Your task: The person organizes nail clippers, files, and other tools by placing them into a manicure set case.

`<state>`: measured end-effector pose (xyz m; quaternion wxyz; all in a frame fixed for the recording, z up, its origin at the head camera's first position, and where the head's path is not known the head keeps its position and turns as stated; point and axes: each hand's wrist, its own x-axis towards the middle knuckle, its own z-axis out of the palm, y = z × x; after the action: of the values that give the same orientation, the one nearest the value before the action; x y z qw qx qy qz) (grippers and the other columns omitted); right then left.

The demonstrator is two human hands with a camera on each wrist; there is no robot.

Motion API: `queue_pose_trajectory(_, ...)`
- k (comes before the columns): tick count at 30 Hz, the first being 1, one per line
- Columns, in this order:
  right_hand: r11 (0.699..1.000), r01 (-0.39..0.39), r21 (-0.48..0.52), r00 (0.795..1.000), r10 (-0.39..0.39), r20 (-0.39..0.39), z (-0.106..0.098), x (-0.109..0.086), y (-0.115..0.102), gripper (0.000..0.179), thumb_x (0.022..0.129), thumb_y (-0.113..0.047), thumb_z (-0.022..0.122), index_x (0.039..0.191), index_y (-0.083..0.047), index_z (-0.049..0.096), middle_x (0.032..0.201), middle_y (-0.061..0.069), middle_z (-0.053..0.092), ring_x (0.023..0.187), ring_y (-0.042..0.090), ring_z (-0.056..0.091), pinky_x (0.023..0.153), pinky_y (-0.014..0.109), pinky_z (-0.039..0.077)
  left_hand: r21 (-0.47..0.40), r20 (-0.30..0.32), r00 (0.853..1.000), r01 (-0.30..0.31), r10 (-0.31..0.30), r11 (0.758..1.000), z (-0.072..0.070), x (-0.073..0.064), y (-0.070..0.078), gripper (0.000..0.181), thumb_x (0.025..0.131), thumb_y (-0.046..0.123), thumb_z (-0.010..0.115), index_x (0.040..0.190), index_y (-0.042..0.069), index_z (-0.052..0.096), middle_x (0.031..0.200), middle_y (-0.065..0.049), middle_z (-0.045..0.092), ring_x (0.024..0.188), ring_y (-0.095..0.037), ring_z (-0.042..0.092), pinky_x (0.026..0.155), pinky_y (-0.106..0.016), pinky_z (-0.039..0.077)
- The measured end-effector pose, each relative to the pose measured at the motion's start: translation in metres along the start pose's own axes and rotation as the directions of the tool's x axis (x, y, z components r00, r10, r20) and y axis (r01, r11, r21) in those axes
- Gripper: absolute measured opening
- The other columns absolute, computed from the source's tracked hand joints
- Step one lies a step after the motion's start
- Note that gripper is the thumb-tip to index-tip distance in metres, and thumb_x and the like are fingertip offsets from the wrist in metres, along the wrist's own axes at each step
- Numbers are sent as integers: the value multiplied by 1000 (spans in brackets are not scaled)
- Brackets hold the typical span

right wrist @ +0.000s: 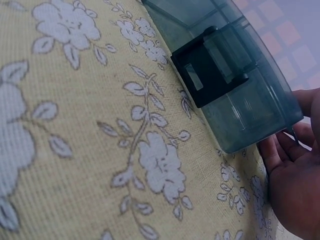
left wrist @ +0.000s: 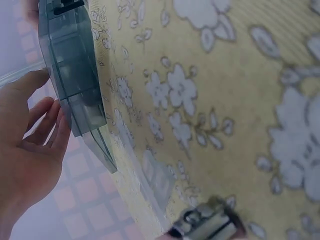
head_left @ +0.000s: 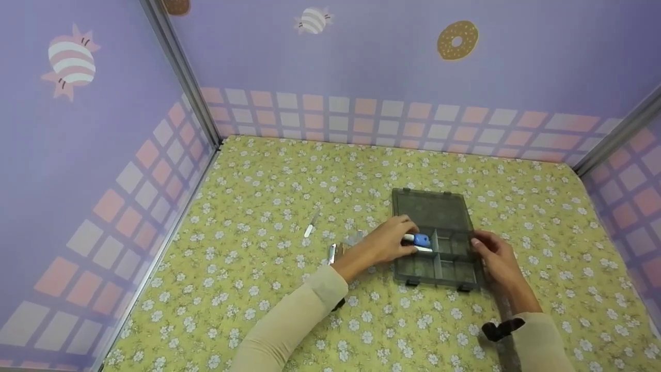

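Observation:
A smoky clear divided box (head_left: 438, 258) lies on the cloth with its lid (head_left: 433, 209) open at the far side. From the left, my left hand (head_left: 384, 242) reaches over the box's edge. Its thumb and a finger pinch a small blue-and-white item (head_left: 422, 240) with a hole in its blue end; its exact kind is unclear. A slim white piece (head_left: 423, 249) lies beside it, near the thumb. My right hand (head_left: 496, 256) grips the box's right side, thumb on the edge. In the right wrist view, the right hand's fingers (right wrist: 272, 152) touch the box's side below a black latch (right wrist: 212, 67).
A small white-handled blade-like tool (head_left: 311, 227) lies to the left on the flowered cloth (head_left: 248, 206). Beside my left forearm is a shiny metal piece (head_left: 333, 252), perhaps a nail clipper, next to some clear plastic (head_left: 355, 237). Patterned walls (head_left: 335, 62) enclose the surface.

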<state>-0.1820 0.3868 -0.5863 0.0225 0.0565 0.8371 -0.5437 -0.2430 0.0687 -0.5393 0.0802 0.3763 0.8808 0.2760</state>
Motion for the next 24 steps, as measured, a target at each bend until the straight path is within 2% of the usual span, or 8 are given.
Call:
queue_pose_trajectory(5,1000,3,3,1000,-3,-4,0,-1,-2,59,113,-34,52,159,1,42,154,24,49,122,10,56,91,12,48,17,-19,1000,11,-11,1000,-12,-11,-11,42,103,31,74,138,9,66,130,-4,61,117,-17,62,95,-28,54)
queue_pose_trajectory(13,1000,10,-22,1000,-11,-11,1,-5,-3,60,113,-38,52,158,1,44,150,24,52,115,2,56,90,12,48,27,-76,988,136,-133,990,-38,-46,-51,46,101,26,76,142,7,64,137,-5,60,125,-22,60,102,-35,55)
queue_pose_trajectory(17,999,15,-36,1000,-15,-14,1,-4,-3,61,113,-39,52,158,1,45,150,24,52,114,2,55,90,13,47,3,-125,969,217,-215,976,-53,-63,-76,49,100,23,76,143,5,62,140,-8,59,125,-26,59,102,-38,55)
queue_pose_trajectory(21,999,22,-32,1000,-22,-9,2,-2,-4,60,113,-38,52,158,1,45,152,25,51,116,1,53,90,11,46,-4,-174,936,310,-306,951,-68,-79,-100,50,100,20,76,144,3,60,142,-12,55,127,-31,56,98,-43,56)
queue_pose_trajectory(24,999,21,-35,1000,-21,-8,2,-3,-2,61,113,-39,52,158,1,44,153,24,50,116,-1,52,91,10,46,12,-178,912,379,-371,925,-76,-88,-115,51,100,19,76,145,3,58,140,-12,53,126,-31,55,94,-45,57)
